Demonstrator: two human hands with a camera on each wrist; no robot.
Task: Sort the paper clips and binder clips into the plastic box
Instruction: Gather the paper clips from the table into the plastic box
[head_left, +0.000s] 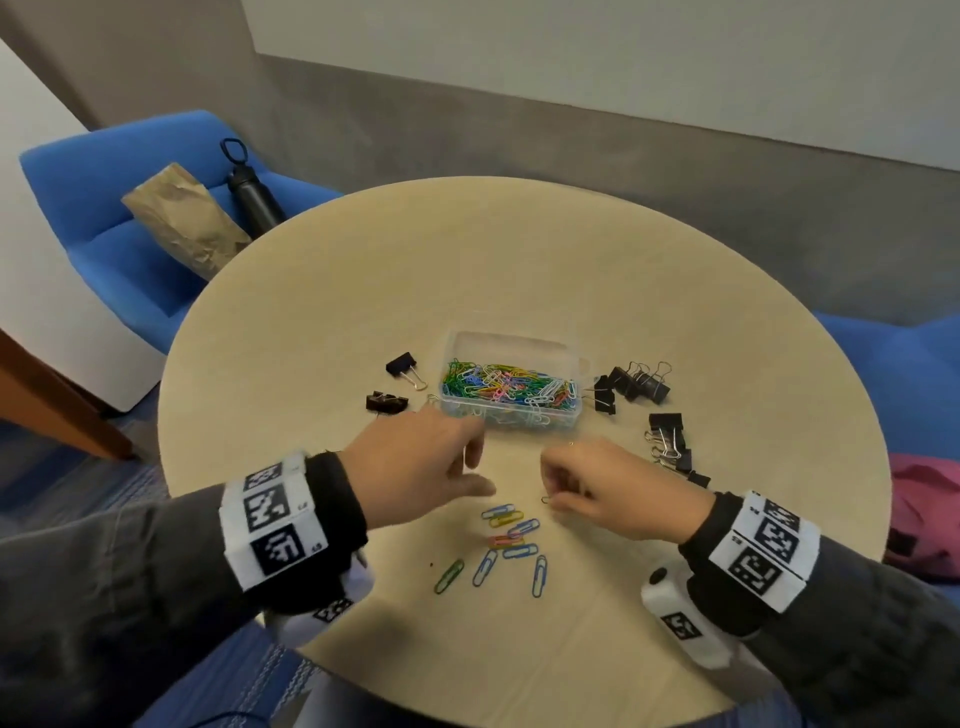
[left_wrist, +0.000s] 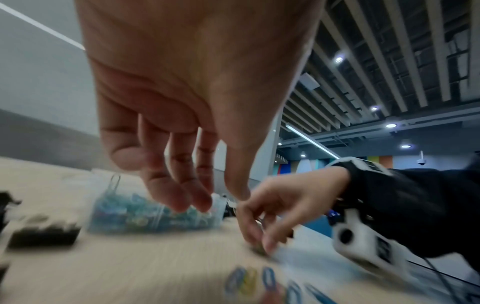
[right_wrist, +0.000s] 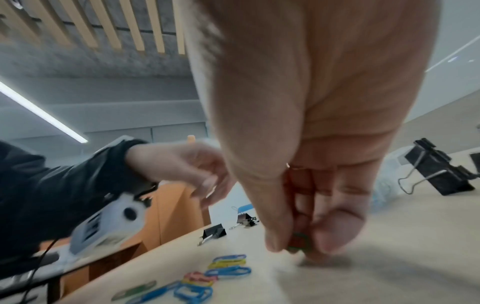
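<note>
A clear plastic box (head_left: 571, 415) heaped with coloured paper clips sits mid-table. Several loose paper clips (head_left: 511, 540) lie near the front edge, seen also in the right wrist view as loose paper clips (right_wrist: 226, 265). Black binder clips lie left of the box (head_left: 402, 365) and in a cluster on its right (head_left: 636, 383). My right hand (head_left: 549, 501) pinches paper clips between thumb and fingers just above the table; green and red show at its fingertips (right_wrist: 275, 244). My left hand (head_left: 480, 474) hovers in front of the box, fingers (left_wrist: 192, 202) relaxed and holding nothing.
The round wooden table (head_left: 363, 312) has bare surface behind and left of the box. More binder clips (head_left: 670, 441) lie at the right. A blue chair (head_left: 104, 249) holds a paper bag (head_left: 187, 223) and a black bottle (head_left: 254, 197). A pink bag (head_left: 930, 499) is at right.
</note>
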